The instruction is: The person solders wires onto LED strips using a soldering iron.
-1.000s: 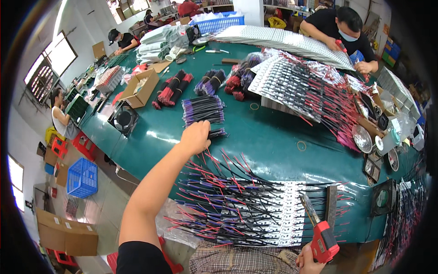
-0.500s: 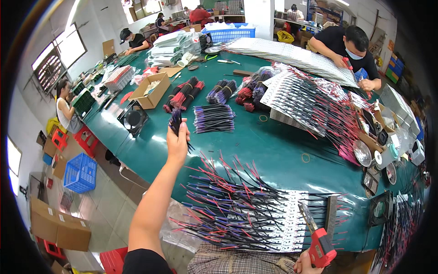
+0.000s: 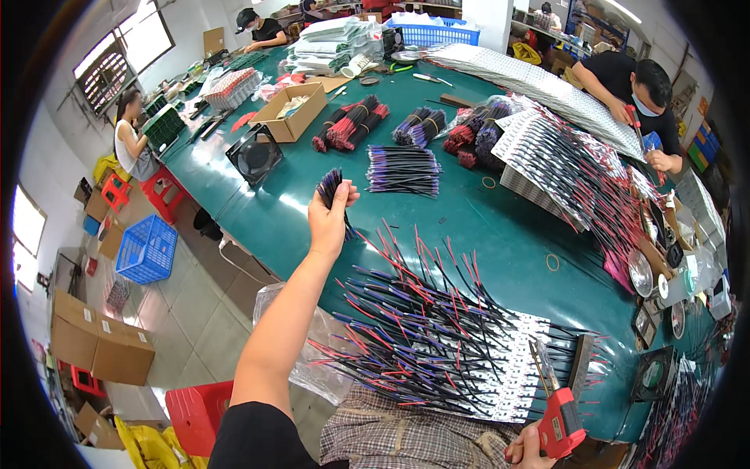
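My left hand (image 3: 328, 227) is raised over the near part of the table, closed around a bunch of short black wires (image 3: 329, 186) with purple ends. In my right hand (image 3: 528, 449), at the lower edge, is a red soldering gun (image 3: 561, 426), its metal tip pointing up over a white panel of small boards (image 3: 512, 363). Many black wires (image 3: 422, 336) with red and purple ends fan out leftward from that panel. A dark bar (image 3: 580, 363) lies across the wires at its right side. Beyond my left hand rests a neat pile of black-and-purple wires (image 3: 404, 170).
Tied wire bundles (image 3: 355, 125), an open cardboard box (image 3: 291, 115) and a black fan (image 3: 255, 155) stand farther back. More wired panels (image 3: 558, 168) are stacked at right, where a co-worker (image 3: 637, 98) holds a red tool. A red stool (image 3: 195, 410) stands at lower left.
The view has swung, so most of the table's things sit farther right in the picture. Both hands keep hold of the wires and the soldering gun.
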The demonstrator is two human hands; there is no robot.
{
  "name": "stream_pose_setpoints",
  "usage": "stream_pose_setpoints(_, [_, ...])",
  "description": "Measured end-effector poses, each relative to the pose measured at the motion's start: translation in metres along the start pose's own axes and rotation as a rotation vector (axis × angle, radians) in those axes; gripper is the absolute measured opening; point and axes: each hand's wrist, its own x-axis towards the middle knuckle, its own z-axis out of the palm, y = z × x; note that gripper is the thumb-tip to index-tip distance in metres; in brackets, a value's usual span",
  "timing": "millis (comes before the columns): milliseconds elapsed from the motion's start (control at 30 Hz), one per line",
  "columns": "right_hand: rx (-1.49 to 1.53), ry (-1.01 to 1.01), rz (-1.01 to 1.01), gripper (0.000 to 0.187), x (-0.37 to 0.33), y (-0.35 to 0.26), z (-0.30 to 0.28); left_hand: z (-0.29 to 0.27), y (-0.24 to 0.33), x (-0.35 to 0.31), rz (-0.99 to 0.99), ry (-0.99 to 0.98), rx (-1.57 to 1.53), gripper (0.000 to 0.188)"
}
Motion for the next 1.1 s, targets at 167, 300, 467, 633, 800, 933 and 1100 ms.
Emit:
stream_pose_setpoints(167, [-0.01,-0.005,0.026,0.008,-0.007,-0.023,0.012,0.003,0.006,0.004,-0.093,-0.048,0.102,0.024])
stream_pose_setpoints(300, [-0.005,0.08,0.008,0.015,-0.004,0.008,-0.003,0.017,0.045,0.01,0.045,-0.077,0.241,0.018])
stream_pose_setpoints(467, [0.006,0.036,0.04,0.011,0.01,-0.009,0.004,0.043,0.129,-0.016,0.126,-0.183,0.513,0.023])
stream_pose_setpoints(633, [-0.033,0.042,0.0,0.013,0.012,-0.004,-0.007,0.107,0.191,-0.097,0.136,-0.744,0.567,0.019])
stream_pose_setpoints(800, [-0.022,0.018,0.024,0.014,0.009,-0.009,-0.009,0.155,0.189,-0.145,0.334,-1.247,0.67,0.019])
stream_pose_setpoints(933, [-0.006,-0.002,0.057,0.013,0.007,-0.007,-0.016,0.187,0.161,-0.166,0.369,-1.362,0.789,0.016])
stream_pose_setpoints(1100, [-0.076,-0.048,0.099,0.01,0.006,-0.005,-0.02,0.185,0.104,-0.17,0.317,-1.313,0.926,0.025])
